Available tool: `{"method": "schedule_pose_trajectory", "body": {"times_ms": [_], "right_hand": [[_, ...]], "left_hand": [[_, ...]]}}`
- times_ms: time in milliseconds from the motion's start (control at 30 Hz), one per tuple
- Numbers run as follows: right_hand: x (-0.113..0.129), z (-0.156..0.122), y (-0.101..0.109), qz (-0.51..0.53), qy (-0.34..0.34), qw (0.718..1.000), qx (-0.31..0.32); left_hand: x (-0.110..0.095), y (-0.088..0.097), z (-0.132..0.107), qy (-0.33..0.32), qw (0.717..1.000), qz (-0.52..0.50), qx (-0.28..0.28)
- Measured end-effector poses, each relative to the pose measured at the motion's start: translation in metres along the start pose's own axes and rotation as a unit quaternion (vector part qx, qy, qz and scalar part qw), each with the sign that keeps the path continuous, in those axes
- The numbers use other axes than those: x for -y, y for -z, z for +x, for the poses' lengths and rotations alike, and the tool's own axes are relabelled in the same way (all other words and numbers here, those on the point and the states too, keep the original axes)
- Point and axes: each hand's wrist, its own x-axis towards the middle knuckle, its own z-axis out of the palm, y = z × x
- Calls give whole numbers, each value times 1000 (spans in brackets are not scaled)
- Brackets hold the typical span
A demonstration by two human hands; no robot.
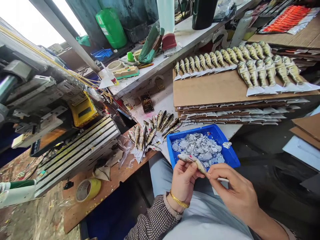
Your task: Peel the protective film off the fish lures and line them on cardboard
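My left hand (183, 181) is closed around the middle of a fish-shaped lure (185, 157), which has a pale belly and small red marks. The lure points left, its head sticking out past my thumb. At its tail end, my right hand (236, 190) pinches with thumb and fingertips. Something white and flat shows under the right fingers; I cannot tell whether it is a paper tail tab or a tool. Just beyond both hands is a blue tray (233, 160) holding crumpled silvery foil scraps (200, 146).
Several finished-looking lures (141, 136) lie in a pile left of the tray. Stacked cardboard sheets (200, 90) carry rows of lures with white tails (270, 71). A dark phone-like object (147, 102), a yellow tape roll (88, 190) and a slotted metal machine table (77, 156) are leftward.
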Motion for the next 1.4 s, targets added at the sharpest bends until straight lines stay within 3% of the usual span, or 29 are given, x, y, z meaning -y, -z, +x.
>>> {"method": "schedule_pose_trajectory", "body": {"times_ms": [167, 267, 433, 600, 767, 867, 967, 1133, 1267, 1400], "right_hand": [[-45, -7, 30, -19, -200, 972, -121], [-81, -4, 50, -48, -259, 955, -133], [-121, 15, 52, -101, -206, 969, -92], [-141, 31, 42, -95, -118, 985, -77], [-145, 30, 46, -90, -71, 990, -86], [-143, 26, 52, -88, -58, 989, -102], [-142, 20, 61, -73, -54, 989, -114], [-143, 11, 72, -30, -63, 988, -141], [-137, 10, 76, -17, -77, 986, -145], [-125, 3, 79, -23, -111, 984, -139]], "left_hand": [[-12, -4, 11, -26, 998, -7, -52], [-19, -7, 18, -17, 999, 31, -38], [-35, -32, 32, -33, 993, 115, 1], [-63, -87, 64, -85, 966, 224, 96], [-76, -172, 147, -132, 914, 339, 177], [-71, -225, 208, -151, 864, 459, 139], [-61, -259, 254, -177, 830, 517, 110], [-56, -275, 279, -200, 758, 613, 100], [-61, -283, 277, -223, 676, 696, 95], [-77, -285, 262, -224, 619, 748, 83]]}}
